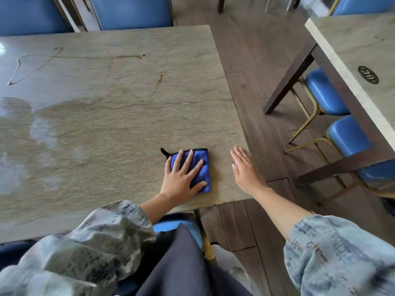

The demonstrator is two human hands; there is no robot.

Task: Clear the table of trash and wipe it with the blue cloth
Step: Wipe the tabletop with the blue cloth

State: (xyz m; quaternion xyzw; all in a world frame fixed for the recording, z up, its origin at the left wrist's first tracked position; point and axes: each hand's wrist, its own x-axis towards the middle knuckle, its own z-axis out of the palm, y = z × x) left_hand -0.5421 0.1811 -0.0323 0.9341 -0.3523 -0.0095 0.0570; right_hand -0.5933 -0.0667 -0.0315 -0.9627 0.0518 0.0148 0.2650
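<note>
Only one readable mark: a small dark oval tag point(368, 75) w/ a pale rim, set flat into the top of the second table point(350, 39) at the right edge of the frame, approx. upper right; its digits, seen rotated from this angle, look like "30", tho the blur makes that reading unsure; the sleeves point(333, 251) at the bottom of the frame carry a faded print of letter-like marks, too smeared to read; nothing legible on the blue cloth point(203, 165), lower centre, nor on the near table point(106, 82).
</note>
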